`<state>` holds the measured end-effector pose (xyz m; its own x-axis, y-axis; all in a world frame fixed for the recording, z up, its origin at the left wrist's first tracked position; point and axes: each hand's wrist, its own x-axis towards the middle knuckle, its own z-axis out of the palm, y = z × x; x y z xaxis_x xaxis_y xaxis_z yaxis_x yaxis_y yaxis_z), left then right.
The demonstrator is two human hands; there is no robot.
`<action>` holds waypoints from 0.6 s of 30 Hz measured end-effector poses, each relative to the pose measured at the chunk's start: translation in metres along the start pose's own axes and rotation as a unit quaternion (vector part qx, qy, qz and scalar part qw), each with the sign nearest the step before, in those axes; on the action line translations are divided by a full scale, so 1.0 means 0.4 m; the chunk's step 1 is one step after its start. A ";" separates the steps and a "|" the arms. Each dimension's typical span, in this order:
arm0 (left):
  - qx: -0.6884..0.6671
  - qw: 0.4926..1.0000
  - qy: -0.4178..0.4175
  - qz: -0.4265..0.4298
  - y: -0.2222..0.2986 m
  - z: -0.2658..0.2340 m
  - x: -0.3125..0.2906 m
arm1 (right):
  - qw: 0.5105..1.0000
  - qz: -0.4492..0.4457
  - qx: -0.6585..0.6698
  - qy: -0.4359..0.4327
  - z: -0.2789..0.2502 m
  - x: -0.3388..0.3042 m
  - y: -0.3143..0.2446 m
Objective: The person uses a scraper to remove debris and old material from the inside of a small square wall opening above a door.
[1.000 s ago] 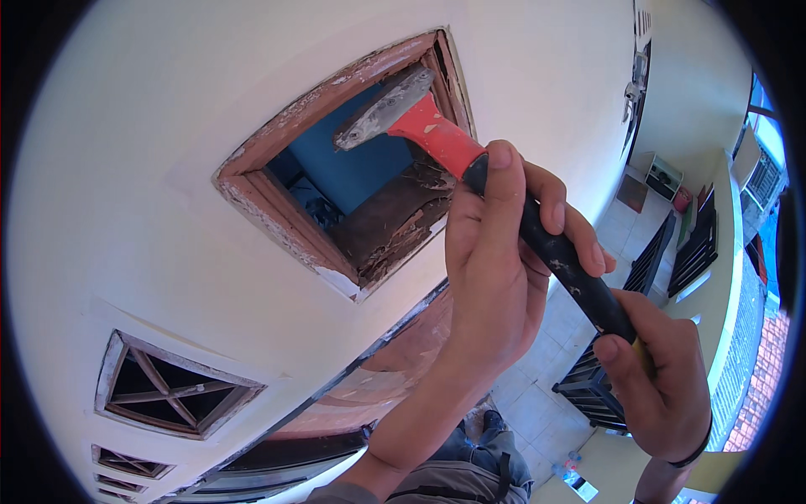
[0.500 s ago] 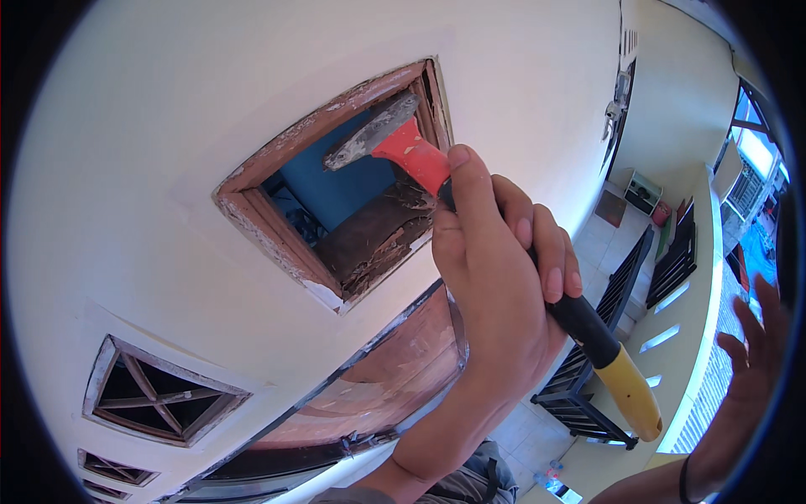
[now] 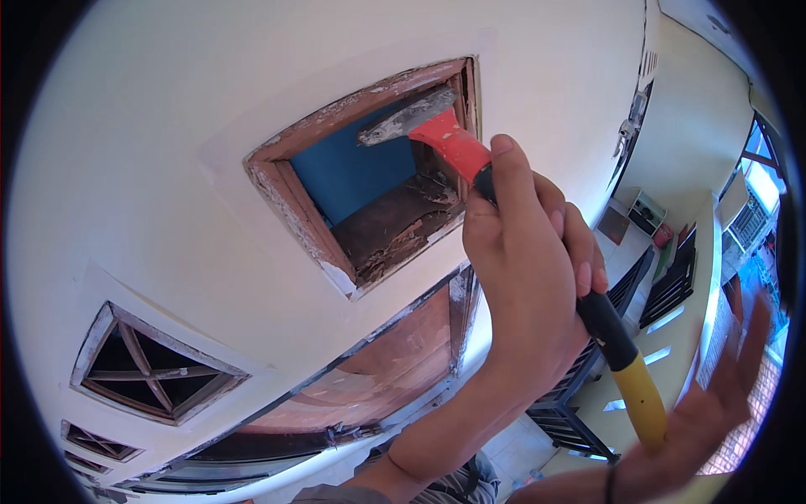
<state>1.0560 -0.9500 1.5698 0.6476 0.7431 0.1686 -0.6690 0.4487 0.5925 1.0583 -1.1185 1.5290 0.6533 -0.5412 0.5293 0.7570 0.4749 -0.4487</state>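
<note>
As left hand (image 3: 529, 260) grips, scraper (image 3: 452, 144) juts beyond

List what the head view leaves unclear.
Head view, middle of the tool's handle: covered by the left hand.
Head view, right hand: blurred; whether it touches the handle's yellow end is unclear.
Head view, room beyond the wooden frame: mostly blocked by the cream wall.

left hand (image 3: 529, 252): bare, slim fingers, short nails (image 3: 501, 145) | below left hand: bare forearm (image 3: 441, 428), then loose grey sleeve (image 3: 334, 496) | right hand (image 3: 712, 412): bare, blurred | at right hand's wrist: narrow dark band (image 3: 611, 480) | lower, beneath left hand: greyish clothing (image 3: 483, 485), partly darker, detail unclear
</note>
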 end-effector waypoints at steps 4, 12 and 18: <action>-0.013 1.000 -0.001 0.021 0.028 -0.014 -0.001 | 0.966 0.110 -0.175 -0.153 -0.065 0.006 0.019; -0.027 0.998 0.005 0.056 0.003 0.003 0.014 | 0.985 0.106 -0.132 -0.028 0.027 0.001 0.012; -0.072 0.996 -0.012 0.054 0.025 -0.005 0.037 | 0.984 0.124 -0.115 -0.064 0.051 -0.041 0.030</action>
<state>1.0583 -0.9336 1.5767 0.5758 0.7798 0.2457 -0.7799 0.4336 0.4514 1.0567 -1.0898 1.5295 0.8224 -0.3294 0.4638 0.5667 0.4038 -0.7182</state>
